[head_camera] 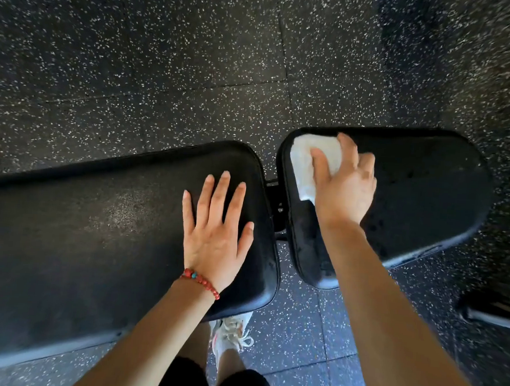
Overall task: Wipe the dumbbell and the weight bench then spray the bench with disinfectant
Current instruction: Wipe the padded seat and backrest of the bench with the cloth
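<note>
Hands on bench (95, 242): left (215, 232) flat, right (342, 180) pressing cloth (303, 157).

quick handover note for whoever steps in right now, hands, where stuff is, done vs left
Left hand: open, flat on the long bench pad, bracing.
Right hand: pressing a white cloth onto the short seat pad, at its end nearest the gap.
Dumbbell and disinfectant spray: not in view.
Done: cannot tell from this view.
Left: finish wiping both pads, then spray the bench.
</note>
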